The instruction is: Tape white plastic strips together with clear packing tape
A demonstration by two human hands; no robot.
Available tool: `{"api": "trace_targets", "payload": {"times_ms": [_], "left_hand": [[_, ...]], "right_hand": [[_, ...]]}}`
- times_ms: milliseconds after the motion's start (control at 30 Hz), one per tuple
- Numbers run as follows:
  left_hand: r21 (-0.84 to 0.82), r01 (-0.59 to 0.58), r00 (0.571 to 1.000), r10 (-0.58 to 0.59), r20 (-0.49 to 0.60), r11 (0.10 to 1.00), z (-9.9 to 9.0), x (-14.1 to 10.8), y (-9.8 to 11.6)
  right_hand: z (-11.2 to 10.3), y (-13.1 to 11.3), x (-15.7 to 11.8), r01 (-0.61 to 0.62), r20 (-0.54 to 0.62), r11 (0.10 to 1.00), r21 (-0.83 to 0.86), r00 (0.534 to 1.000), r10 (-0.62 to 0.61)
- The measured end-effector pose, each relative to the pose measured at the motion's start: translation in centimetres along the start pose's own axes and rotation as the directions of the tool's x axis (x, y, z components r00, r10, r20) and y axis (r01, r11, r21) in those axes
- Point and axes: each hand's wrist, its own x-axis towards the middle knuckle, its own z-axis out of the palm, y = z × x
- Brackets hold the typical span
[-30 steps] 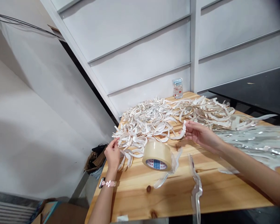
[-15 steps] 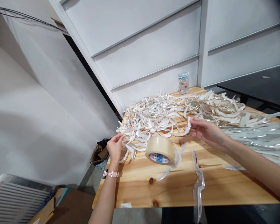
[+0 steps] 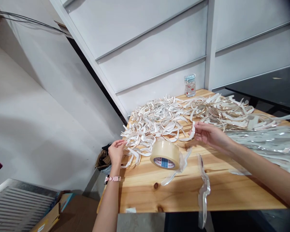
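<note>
Well left of the wide roll of clear packing tape [image 3: 164, 154], a brown cardboard box [image 3: 77, 216] sits low in my view, and a dark bundle of bags [image 3: 103, 158] sits nearer the roll, just past the edge of the pale pine table [image 3: 183, 196].

Just left of the roll, I have the left hand [image 3: 116, 152] raised, a pink-strapped wristwatch [image 3: 112, 178] on its wrist. Its fingers [image 3: 122, 143] are loosely curved and partly open at the near edge of a heap of curved white plastic strips [image 3: 157, 119]. They reach into the heap, but I cannot tell whether they have hold of a strip.

That heap spreads behind the roll, with a small glass jar with a blue lid [image 3: 189, 85] beyond it, against the white panelled wall [image 3: 154, 58]. Just right of the roll lies a clear plastic offcut [image 3: 181, 167], touching it, and further right a wavy clear plastic strip [image 3: 204, 193] hangs over the table's front edge.

Right of the roll, my right hand [image 3: 209, 135] pinches one curved white strip [image 3: 192, 132] between thumb and fingers, lifted at the heap's edge. Further right lies a mass of clear, silvery plastic strips [image 3: 263, 140].
</note>
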Motion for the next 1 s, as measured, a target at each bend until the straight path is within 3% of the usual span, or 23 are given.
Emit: {"api": "trace_targets", "payload": {"times_ms": [133, 267, 367, 500, 600, 867, 1000], "left_hand": [[0.022, -0.003, 1.000, 0.004, -0.026, 1.000, 0.0, 0.0, 0.0], [0.031, -0.004, 1.000, 0.004, 0.001, 1.000, 0.1, -0.4, 0.5], [-0.014, -0.019, 0.994, 0.020, 0.110, 1.000, 0.7, -0.8, 1.0], [-0.088, -0.038, 0.958, 0.062, 0.281, 0.995, 1.7, -1.6, 1.6], [-0.114, -0.032, 0.938, 0.069, 0.341, 0.993, 2.2, -2.2, 1.8], [-0.126, -0.049, 0.937, 0.090, 0.339, 0.991, 2.3, -2.6, 1.8], [-0.164, -0.026, 0.956, 0.073, 0.284, 0.986, 2.6, -2.5, 1.4]], "right_hand": [[0.0, 0.0, 0.0, 0.037, 0.000, 0.995, -0.093, 0.999, -0.038], [0.3, -0.2, 0.0, 0.207, -0.025, 0.870, -0.448, 0.970, -0.243], [0.4, 0.0, -0.2, 0.296, 0.069, 0.663, -0.687, 0.936, -0.346], [0.1, 1.1, -0.4, 0.374, 0.303, 0.190, -0.908, 0.898, -0.320], [-0.1, 1.7, -0.4, 0.381, 0.358, 0.025, -0.924, 0.887, -0.291], [0.2, 1.1, -0.4, 0.332, 0.318, 0.001, -0.943, 0.903, -0.290], [0.0, 1.2, -0.3, 0.336, 0.331, -0.031, -0.941, 0.901, -0.280]]}}
